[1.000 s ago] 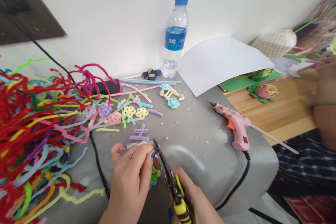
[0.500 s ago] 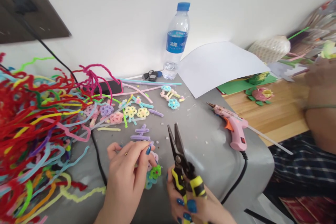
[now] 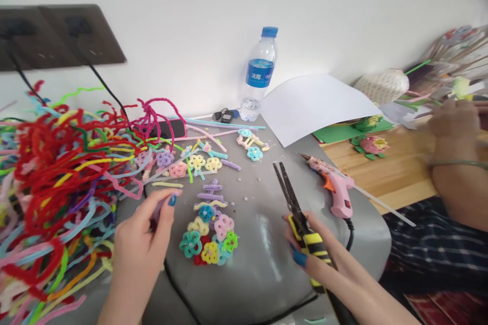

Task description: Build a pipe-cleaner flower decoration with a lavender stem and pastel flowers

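Observation:
My right hand (image 3: pixel 310 249) is wrapped round the yellow-and-black handles of the long-nose pliers (image 3: pixel 290 195), whose jaws point up and away over the grey table. Further left, my left hand (image 3: pixel 143 236) hangs beside the pile of pipe cleaners, thumb and fingers pinched together. A hint of purple shows inside its curl, too hidden to name. Between the hands lies a cluster of pipe-cleaner flowers (image 3: pixel 209 252) in yellow, teal, pink, green, blue and red. Short purple pipe-cleaner pieces (image 3: pixel 211 192) form a crossed stem at its top.
A tangled heap of pipe cleaners (image 3: pixel 76 162) covers the left. Behind are loose flowers (image 3: pixel 178 169), a water bottle (image 3: pixel 260 73) and white paper (image 3: pixel 320 104). A pink glue gun (image 3: pixel 337 188) lies right, its cord running forward. Another person's hand (image 3: pixel 453 122) is at the wooden table.
My left hand has moved left, off the flower cluster, uncovering it. My right hand has shifted right with the pliers, and their jaws are closer together.

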A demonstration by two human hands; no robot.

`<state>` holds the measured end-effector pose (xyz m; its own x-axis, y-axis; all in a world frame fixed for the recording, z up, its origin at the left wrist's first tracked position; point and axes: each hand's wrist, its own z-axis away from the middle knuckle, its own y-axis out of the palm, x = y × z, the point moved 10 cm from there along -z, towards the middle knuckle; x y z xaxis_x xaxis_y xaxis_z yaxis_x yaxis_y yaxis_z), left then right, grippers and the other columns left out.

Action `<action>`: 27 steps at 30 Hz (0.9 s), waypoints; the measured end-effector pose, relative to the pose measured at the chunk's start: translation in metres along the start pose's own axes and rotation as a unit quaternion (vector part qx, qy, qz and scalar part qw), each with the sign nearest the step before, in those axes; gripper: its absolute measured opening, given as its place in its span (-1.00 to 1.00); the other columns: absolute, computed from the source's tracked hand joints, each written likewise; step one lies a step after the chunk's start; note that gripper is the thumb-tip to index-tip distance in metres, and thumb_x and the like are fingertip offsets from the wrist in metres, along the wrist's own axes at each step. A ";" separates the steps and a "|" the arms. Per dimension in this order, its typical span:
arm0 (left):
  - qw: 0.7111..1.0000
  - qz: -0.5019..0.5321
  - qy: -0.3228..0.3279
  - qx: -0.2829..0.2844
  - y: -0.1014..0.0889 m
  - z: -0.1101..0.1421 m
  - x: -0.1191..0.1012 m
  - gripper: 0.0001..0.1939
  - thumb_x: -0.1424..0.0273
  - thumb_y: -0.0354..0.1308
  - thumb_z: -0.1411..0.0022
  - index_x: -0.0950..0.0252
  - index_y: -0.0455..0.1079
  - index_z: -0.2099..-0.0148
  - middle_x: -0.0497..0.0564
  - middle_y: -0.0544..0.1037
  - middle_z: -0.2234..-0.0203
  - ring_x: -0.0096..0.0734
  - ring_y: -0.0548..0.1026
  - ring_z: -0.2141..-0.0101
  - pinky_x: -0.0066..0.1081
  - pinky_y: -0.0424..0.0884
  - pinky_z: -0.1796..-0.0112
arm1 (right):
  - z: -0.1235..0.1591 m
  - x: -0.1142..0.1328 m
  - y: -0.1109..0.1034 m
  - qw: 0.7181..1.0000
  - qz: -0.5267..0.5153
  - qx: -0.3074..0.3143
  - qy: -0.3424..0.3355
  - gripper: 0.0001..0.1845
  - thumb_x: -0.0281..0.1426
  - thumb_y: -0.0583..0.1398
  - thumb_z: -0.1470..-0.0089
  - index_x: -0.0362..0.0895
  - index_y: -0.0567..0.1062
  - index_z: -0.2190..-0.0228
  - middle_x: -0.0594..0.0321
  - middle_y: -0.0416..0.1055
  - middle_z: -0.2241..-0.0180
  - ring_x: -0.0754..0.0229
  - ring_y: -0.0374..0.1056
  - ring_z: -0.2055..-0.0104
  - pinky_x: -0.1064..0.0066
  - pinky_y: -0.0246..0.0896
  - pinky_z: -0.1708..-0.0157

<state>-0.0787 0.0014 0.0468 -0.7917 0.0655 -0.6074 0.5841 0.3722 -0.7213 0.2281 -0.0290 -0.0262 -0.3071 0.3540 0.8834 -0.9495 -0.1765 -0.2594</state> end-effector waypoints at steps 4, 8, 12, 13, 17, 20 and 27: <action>0.999 -0.035 -0.030 0.005 -0.014 -0.003 0.033 -0.66 0.17 0.00 -0.38 0.21 0.53 0.07 -0.21 0.36 0.73 -0.52 0.23 0.76 -0.53 0.19 0.65 | -0.006 0.003 -0.029 0.972 0.218 -0.081 0.031 -0.54 -0.08 0.17 -0.04 -0.05 0.34 0.08 0.19 0.45 0.28 -0.04 0.40 0.22 0.20 0.30 0.22; 0.996 -0.079 -0.036 -0.005 -0.024 -0.006 0.051 -0.64 0.22 -0.02 -0.32 0.23 0.55 0.09 -0.17 0.38 0.74 -0.45 0.33 0.74 -0.51 0.22 0.64 | -0.020 0.013 -0.034 0.916 0.364 -0.165 -0.013 -0.65 -0.17 0.15 0.01 -0.10 0.36 0.21 0.02 0.41 0.19 -0.19 0.39 0.05 0.08 0.28 0.09; 0.995 -0.095 0.016 0.001 -0.024 -0.006 0.055 -0.70 0.28 0.03 -0.29 0.19 0.58 0.10 -0.15 0.48 0.66 -0.50 0.23 0.77 -0.49 0.13 0.68 | -0.033 0.021 -0.026 0.867 0.453 -0.208 -0.016 -0.60 -0.21 0.17 -0.07 -0.21 0.42 0.11 -0.08 0.37 0.14 -0.23 0.36 0.01 0.10 0.27 0.09; 0.995 -0.092 0.028 0.007 -0.023 -0.006 0.056 -0.71 0.30 0.05 -0.30 0.17 0.57 0.08 -0.13 0.55 0.59 -0.53 0.24 0.76 -0.51 0.16 0.67 | -0.036 0.024 -0.025 0.857 0.469 -0.214 -0.008 -0.56 -0.20 0.18 -0.10 -0.24 0.42 0.07 -0.10 0.37 0.12 -0.24 0.36 0.00 0.11 0.27 0.09; 0.995 -0.084 0.047 0.006 -0.019 -0.003 0.069 -0.70 0.30 0.08 -0.33 0.15 0.56 -0.01 -0.04 0.64 0.36 -0.54 0.38 0.67 -0.54 0.31 0.57 | -0.051 0.037 -0.022 0.825 0.513 -0.232 0.035 -0.44 -0.18 0.18 -0.15 -0.31 0.43 -0.07 -0.15 0.34 0.02 -0.28 0.32 -0.06 0.10 0.25 0.07; 0.998 -0.060 0.007 -0.026 -0.020 -0.001 0.085 -0.66 0.24 0.05 -0.32 0.14 0.54 -0.04 -0.04 0.62 0.37 -0.47 0.51 0.57 -0.53 0.40 0.52 | -0.061 0.041 -0.020 0.821 0.506 -0.253 0.069 -0.38 -0.16 0.19 -0.16 -0.33 0.42 -0.11 -0.16 0.32 -0.03 -0.29 0.29 -0.09 0.10 0.24 0.05; 0.998 0.048 0.046 0.010 -0.011 0.002 0.083 -0.66 0.24 0.04 -0.37 0.16 0.45 -0.11 0.08 0.57 0.01 -0.37 0.66 0.24 -0.50 0.61 0.30 | -0.058 0.050 -0.018 0.819 0.445 -0.360 -0.030 -0.41 -0.17 0.20 -0.10 -0.23 0.43 -0.09 -0.12 0.36 -0.01 -0.26 0.28 -0.06 0.05 0.19 0.05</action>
<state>-0.1500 0.0005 0.0038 -0.7444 0.1852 -0.6415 0.6608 0.3425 -0.6679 0.2261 0.0452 -0.0003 -0.9153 0.3295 0.2316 -0.1496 0.2558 -0.9551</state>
